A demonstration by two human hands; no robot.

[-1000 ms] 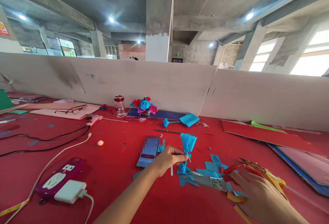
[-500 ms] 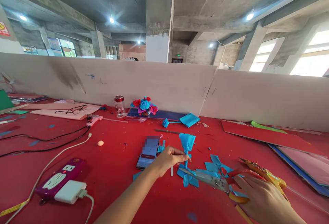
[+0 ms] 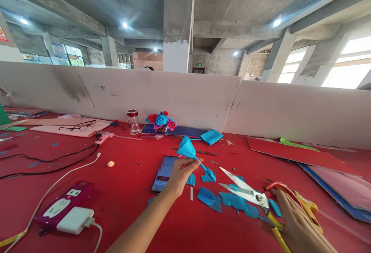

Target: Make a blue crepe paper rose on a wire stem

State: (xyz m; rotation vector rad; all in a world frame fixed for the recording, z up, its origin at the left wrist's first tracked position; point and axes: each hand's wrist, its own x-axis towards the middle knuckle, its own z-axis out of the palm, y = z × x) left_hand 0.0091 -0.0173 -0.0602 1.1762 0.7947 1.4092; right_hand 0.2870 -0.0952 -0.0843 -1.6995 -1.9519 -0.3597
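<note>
My left hand [image 3: 182,173] pinches the stem of a blue paper flower [image 3: 187,147]. Its funnel-shaped head leans up and left, and its crumpled lower end points down to the right. At the lower right, my right hand [image 3: 300,220] grips a pair of scissors [image 3: 246,191] with one red and one yellow handle. The blades stand apart and point left toward the flower, not touching it. Beneath the blades, cut pieces of blue paper [image 3: 207,195] lie on the red table [image 3: 174,226].
Left of my hand lies a phone [image 3: 164,173]. A yellow-handled tool [image 3: 308,206] rests by my right hand. Farther back stand a glass jar [image 3: 133,122] and a bunch of paper flowers [image 3: 161,120]. A purple power strip [image 3: 63,204] and cables occupy the left.
The flower has tipped over to the left and moved away from the blades, its lower end swinging right. The scissors have opened wider and shifted slightly right.
</note>
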